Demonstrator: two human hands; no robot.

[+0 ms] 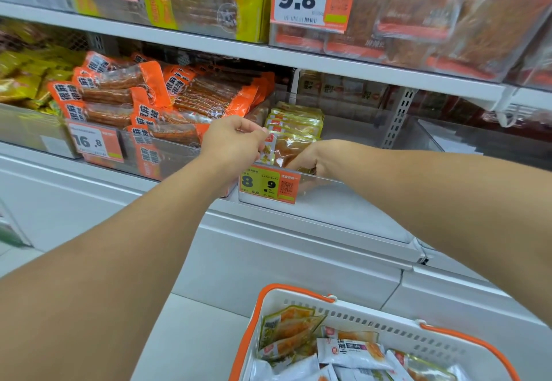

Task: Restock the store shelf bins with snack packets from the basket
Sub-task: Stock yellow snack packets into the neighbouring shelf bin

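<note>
Yellow snack packet [285,149] sits at the front of the clear bin [328,177] — left hand [236,138] pinches its top edge, right hand [309,159] grips its lower side. Best to seat it upright against the row behind; basket [298,300] waits below.

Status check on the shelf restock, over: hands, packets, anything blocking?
Left hand pinching front yellow packet in clear bin. Right hand gripping the same packet lower down. Basket below holds more packets. Nothing blocking.
</note>
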